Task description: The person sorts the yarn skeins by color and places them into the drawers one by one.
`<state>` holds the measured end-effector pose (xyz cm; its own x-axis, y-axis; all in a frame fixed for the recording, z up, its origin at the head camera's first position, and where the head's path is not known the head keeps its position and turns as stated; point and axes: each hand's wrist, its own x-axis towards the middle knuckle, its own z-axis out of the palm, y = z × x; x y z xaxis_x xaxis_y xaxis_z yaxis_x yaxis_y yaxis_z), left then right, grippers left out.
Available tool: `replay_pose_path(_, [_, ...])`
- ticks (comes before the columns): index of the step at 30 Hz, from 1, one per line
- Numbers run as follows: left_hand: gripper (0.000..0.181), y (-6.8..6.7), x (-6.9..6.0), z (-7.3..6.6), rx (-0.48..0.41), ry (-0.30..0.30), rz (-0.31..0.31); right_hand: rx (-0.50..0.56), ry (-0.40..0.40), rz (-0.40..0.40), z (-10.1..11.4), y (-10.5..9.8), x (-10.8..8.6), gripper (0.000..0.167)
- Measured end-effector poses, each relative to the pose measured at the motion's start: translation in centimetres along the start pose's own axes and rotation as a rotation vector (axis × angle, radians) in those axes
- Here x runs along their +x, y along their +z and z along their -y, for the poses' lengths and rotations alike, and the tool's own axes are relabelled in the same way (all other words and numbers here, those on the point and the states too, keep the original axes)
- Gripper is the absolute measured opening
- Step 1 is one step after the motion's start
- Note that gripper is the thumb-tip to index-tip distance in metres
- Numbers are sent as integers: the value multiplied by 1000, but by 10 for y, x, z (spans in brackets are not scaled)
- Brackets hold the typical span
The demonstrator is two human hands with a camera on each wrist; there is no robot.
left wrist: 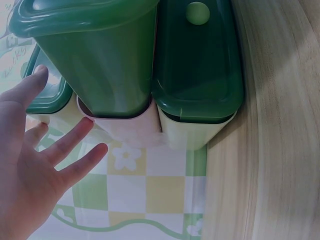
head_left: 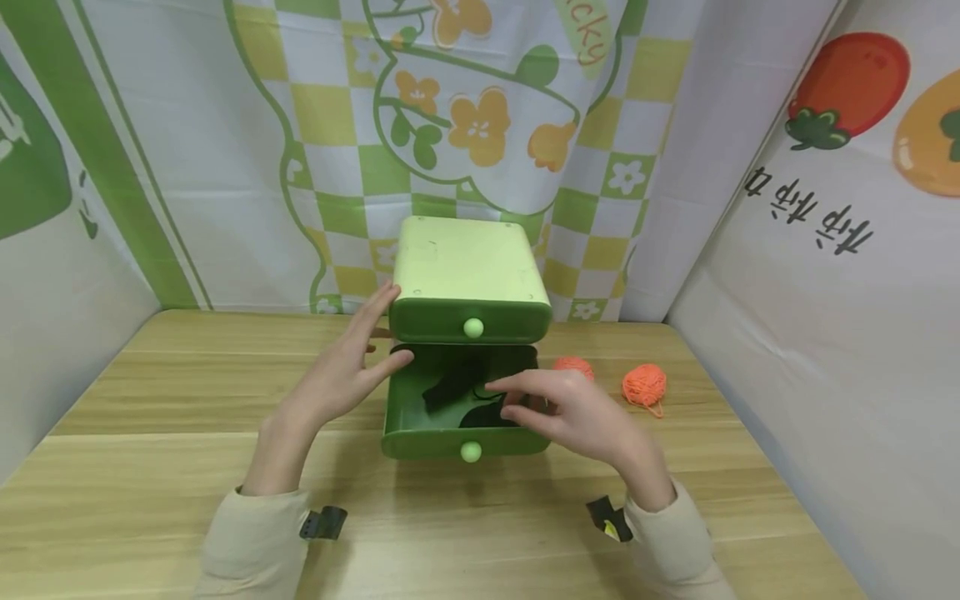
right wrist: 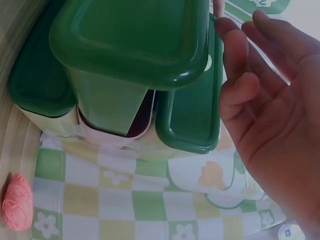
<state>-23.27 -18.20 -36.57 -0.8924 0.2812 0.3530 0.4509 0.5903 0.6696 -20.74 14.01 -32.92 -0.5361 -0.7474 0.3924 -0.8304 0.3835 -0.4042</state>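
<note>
A cabinet with a pale green top (head_left: 468, 260) and dark green drawers stands on the table. Its middle drawer (head_left: 427, 442) is pulled out, with black items (head_left: 452, 385) lying inside, their kind unclear. My left hand (head_left: 333, 375) is spread at the cabinet's left side, thumb by the open drawer's left edge; the left wrist view shows those fingers (left wrist: 75, 140) apart. Over the drawer's right edge is my right hand (head_left: 573, 412), fingers bent and thumb apart, near the black items. Nothing shows in this hand (right wrist: 272, 95) in the right wrist view.
Two orange yarn balls are on the table right of the cabinet, one (head_left: 643, 385) in full view, the other (head_left: 573, 367) partly behind my right hand. The bottom drawer (left wrist: 200, 65) and top drawer (right wrist: 192, 120) are closed. A patterned curtain (head_left: 330, 117) hangs behind.
</note>
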Motion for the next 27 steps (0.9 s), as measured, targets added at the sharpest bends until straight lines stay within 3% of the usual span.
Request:
replay_pose_path(11, [82,0,0,0,-2,-5,-8,101,56,167,6,4,2,28])
replay_pose_path(21, [82,0,0,0,3,-15,-1,180,180,322,9,1,-1,30])
replay_pose_path(27, [82,0,0,-1,3,-14,-2,272,246,480,11,3,-1,36])
